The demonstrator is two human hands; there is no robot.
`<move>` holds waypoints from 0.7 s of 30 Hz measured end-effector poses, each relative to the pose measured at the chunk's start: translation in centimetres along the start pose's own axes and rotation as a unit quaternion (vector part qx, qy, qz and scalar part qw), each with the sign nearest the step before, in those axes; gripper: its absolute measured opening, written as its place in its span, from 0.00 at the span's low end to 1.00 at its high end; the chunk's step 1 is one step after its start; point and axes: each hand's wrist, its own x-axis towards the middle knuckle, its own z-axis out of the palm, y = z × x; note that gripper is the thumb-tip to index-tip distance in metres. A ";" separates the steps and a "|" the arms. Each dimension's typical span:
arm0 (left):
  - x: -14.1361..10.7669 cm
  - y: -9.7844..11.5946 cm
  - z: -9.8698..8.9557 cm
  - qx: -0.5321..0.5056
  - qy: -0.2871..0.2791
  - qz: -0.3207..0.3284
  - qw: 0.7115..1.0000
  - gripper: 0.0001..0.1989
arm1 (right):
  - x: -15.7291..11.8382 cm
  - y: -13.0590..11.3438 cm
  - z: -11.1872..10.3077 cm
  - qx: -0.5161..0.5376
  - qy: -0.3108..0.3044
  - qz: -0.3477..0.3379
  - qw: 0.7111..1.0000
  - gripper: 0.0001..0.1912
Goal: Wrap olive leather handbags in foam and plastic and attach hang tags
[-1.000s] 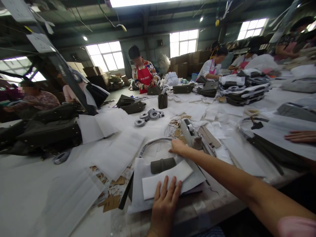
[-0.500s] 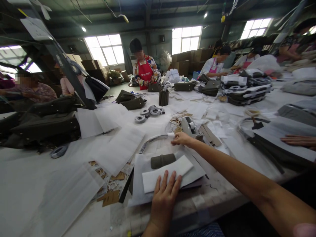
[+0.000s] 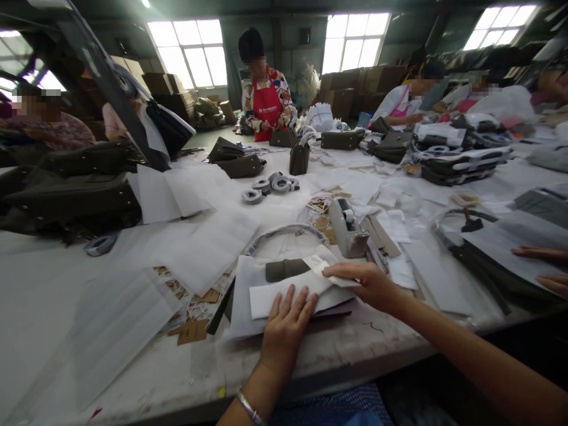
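Remotely, I had the left hand (image 3: pixel 286 325) splayed flat on the white foam strip (image 3: pixel 266 299), the right hand (image 3: pixel 368 284) pinching its end, where uneven tugging risked skewing it.

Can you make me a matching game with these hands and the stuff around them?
Things:
1. Left hand
2. Right hand
3. Tape dispenser near the right hand
4. Apron at the top middle

Matches:
A. Red
B. Holding the right end of the white strip
C. Grey
D. Flat on the white strip, fingers spread

Right pairs: 1-D, 2-B, 3-C, 4-A
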 end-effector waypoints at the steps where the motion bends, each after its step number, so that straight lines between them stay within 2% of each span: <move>1: 0.0 0.0 -0.1 -0.002 -0.003 -0.001 1.000 0.23 | -0.8 -0.2 0.3 -0.020 -0.008 -0.025 0.999 0.22; 6: 0.2 0.3 -0.5 -0.013 -0.030 -0.013 0.999 0.24 | -3.8 -0.1 2.4 -0.121 -0.029 -0.116 0.985 0.27; 10: 0.3 0.5 -0.6 -0.042 -0.057 -0.032 0.997 0.25 | -5.2 1.2 3.7 -0.163 0.006 -0.155 0.974 0.29; 13: 0.6 0.7 -1.2 -0.079 -0.095 -0.046 0.991 0.28 | -5.9 2.1 4.3 -0.176 0.014 -0.165 0.970 0.28; 17: 1.8 1.5 -3.0 -0.149 -0.154 -0.076 0.974 0.34 | -6.4 2.7 4.9 -0.189 0.007 -0.168 0.968 0.25; 21: 3.4 3.1 -3.7 -0.161 -0.127 -0.165 0.965 0.28 | -6.6 2.5 4.9 -0.175 0.009 -0.166 0.970 0.25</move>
